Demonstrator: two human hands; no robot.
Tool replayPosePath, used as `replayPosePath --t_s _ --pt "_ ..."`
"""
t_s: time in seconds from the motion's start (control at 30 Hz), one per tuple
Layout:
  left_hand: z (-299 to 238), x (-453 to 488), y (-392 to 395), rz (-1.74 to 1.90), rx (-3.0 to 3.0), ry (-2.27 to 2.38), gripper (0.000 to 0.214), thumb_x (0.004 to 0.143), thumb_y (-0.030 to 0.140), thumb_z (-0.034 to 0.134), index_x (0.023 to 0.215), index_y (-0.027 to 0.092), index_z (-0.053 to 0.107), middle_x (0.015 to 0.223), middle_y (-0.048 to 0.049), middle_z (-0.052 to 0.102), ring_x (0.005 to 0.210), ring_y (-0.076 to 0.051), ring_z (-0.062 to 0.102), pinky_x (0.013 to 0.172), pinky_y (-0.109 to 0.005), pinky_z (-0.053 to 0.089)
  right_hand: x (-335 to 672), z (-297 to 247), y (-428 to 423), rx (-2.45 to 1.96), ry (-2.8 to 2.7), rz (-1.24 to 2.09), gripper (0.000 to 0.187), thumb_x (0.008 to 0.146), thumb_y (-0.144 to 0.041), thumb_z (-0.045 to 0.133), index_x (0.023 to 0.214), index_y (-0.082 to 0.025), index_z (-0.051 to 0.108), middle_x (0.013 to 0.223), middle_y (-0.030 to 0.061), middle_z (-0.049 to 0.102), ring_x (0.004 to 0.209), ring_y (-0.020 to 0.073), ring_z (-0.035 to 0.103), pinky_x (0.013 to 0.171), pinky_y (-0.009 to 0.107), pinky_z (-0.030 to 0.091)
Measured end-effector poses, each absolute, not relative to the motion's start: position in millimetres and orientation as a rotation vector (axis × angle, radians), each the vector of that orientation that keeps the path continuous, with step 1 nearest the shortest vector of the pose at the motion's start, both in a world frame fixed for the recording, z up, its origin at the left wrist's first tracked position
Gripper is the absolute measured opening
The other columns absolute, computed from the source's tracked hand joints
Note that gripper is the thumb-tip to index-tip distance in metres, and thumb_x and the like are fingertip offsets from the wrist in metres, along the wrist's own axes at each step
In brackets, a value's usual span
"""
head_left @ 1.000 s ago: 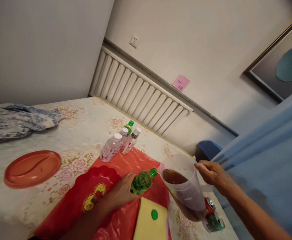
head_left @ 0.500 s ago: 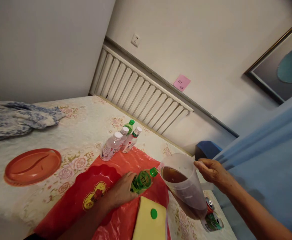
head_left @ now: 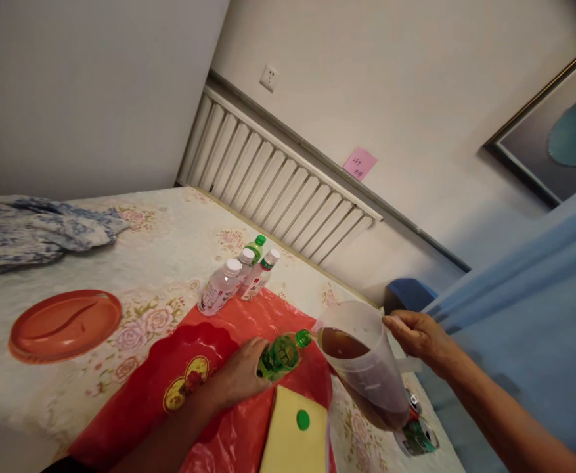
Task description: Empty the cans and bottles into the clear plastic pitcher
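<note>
My left hand (head_left: 243,374) is closed around a green plastic bottle (head_left: 285,355), uncapped and tilted so its neck points right. That neck meets the rim of a translucent plastic pitcher (head_left: 366,387), which leans left with brown liquid (head_left: 341,343) inside. On the pitcher's handle side, my right hand (head_left: 418,335) is closed on the handle, mostly hidden by the fingers. A green bottle cap (head_left: 303,420) lies on a folded yellow cloth (head_left: 292,443) below the bottle. Under my left forearm sits a red scalloped tray (head_left: 169,361) with a gold-and-red emblem.
Several bottles (head_left: 221,289) stand together behind the red plastic sheet (head_left: 288,309). An orange oval lid (head_left: 66,325) and a bunched blue-and-white cloth (head_left: 41,233) are at left. Cans (head_left: 418,437) stand right of the pitcher, near the table edge. A radiator (head_left: 278,171) runs behind.
Both hands, the bottle and the pitcher stay in nearly the same place. The whole view has shifted very slightly.
</note>
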State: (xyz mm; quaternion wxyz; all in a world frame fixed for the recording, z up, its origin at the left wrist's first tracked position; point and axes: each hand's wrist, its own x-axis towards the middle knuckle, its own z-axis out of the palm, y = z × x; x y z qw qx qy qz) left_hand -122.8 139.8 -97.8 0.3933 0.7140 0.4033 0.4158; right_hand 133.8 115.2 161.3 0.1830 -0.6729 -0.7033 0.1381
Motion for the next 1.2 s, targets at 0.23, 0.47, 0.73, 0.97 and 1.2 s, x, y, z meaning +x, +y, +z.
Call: replayPosePath --t_s 0.23,0.47,0.73,0.97,1.2 --pt "-99.4 -122.0 140.6 1.053 1.831 1.042 0.027 0.074 0.036 0.069 0.095 0.021 0.060 0.097 -0.0049 0.061 0.093 -0.023 0.059 0.080 -0.030 0.043 139.0 160.4 115.9 -1.916 -2.000 0.422 0.053 0.078 -0.065 0.052 0.052 -0.022 0.036 0.047 -0.0058 0.033 0.046 0.0086 0.027 0.044 0.025 0.021" --pt "-103.4 -121.7 143.2 1.041 1.841 1.040 0.026 0.073 0.032 0.068 0.095 0.021 0.058 0.098 -0.0042 0.060 0.093 -0.022 0.059 0.079 -0.029 0.044 142.1 160.1 116.1 -1.918 -2.000 0.419 0.051 0.079 -0.062 0.053 0.053 -0.022 0.035 0.048 -0.0057 0.032 0.047 0.0087 0.027 0.044 0.025 0.021" --pt "-103.0 -122.9 142.8 1.031 1.849 1.036 0.026 0.072 0.028 0.067 0.095 0.021 0.057 0.098 -0.0038 0.059 0.093 -0.022 0.059 0.078 -0.029 0.043 139.7 162.0 114.8 -1.925 -2.001 0.391 0.052 0.078 -0.064 0.052 0.053 -0.022 0.035 0.048 -0.0049 0.032 0.047 0.0088 0.027 0.043 0.025 0.021" --pt "-101.7 -122.2 143.3 1.011 1.856 1.044 0.027 0.073 0.031 0.067 0.096 0.021 0.058 0.099 -0.0041 0.060 0.095 -0.022 0.059 0.079 -0.029 0.043 138.9 164.4 114.8 -1.960 -2.038 0.376 0.053 0.079 -0.067 0.047 0.054 -0.022 0.034 0.049 -0.0055 0.031 0.047 0.0086 0.027 0.044 0.024 0.022" --pt "-105.6 -121.1 144.4 1.030 1.863 1.053 0.027 0.071 0.027 0.067 0.096 0.021 0.059 0.098 -0.0040 0.061 0.094 -0.023 0.058 0.080 -0.029 0.043 144.6 162.8 117.1 -1.941 -2.072 0.361 0.051 0.082 -0.064 0.046 0.055 -0.022 0.033 0.049 -0.0056 0.032 0.047 0.0086 0.027 0.044 0.025 0.021"
